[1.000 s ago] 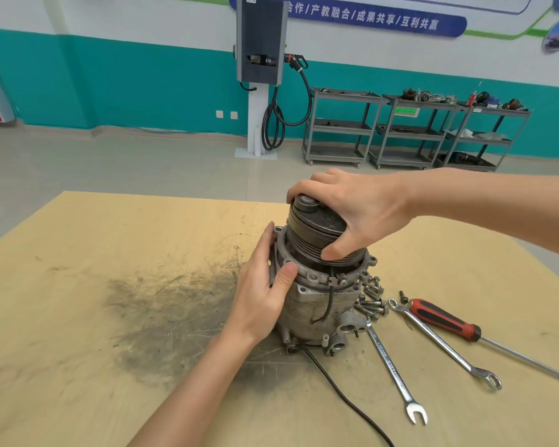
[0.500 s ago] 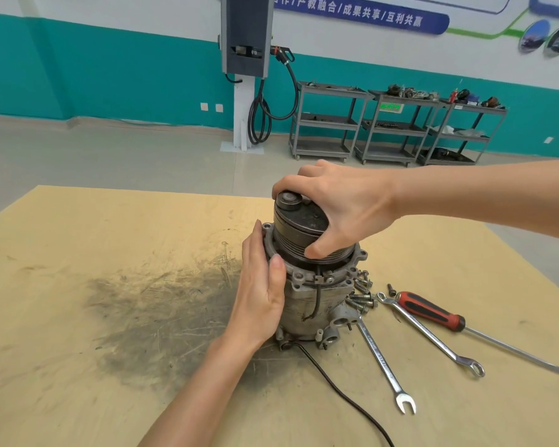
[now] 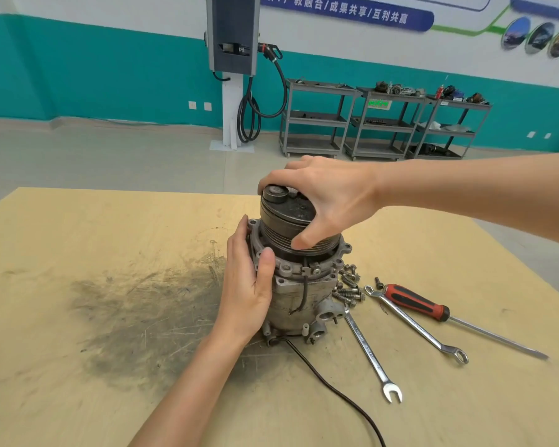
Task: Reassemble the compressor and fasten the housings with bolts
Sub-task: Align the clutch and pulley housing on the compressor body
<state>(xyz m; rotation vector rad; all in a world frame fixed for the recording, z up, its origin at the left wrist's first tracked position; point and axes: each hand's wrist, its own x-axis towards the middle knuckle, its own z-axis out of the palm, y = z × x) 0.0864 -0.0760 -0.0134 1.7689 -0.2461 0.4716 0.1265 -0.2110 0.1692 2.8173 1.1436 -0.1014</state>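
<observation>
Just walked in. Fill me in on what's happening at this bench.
A person is putting a compressor back together on a wooden table. It stands upright. The right hand grips the black pulley on top, while the left hand holds the housing's side and flange. The bolts lie loose in a pile beside it, so fastening has not begun. Two wrenches and a red-handled screwdriver lie untouched on the table to the right.
</observation>
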